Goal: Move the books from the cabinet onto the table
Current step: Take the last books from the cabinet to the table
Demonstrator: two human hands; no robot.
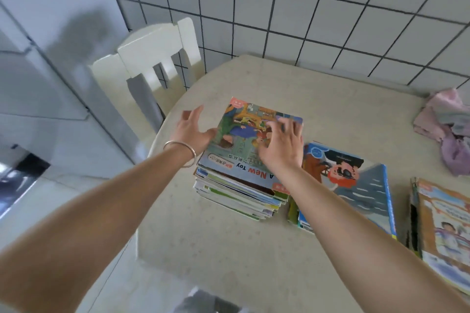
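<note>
Lying on the table (229,249), the stack of books (244,175) runs its long axis away from the person; the left hand (193,132) is open just beside its left edge; the right hand (279,147), fingers spread, rests on the top cover, nearer.

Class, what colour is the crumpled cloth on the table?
Pale pink and lilac cloth; head view.
</note>
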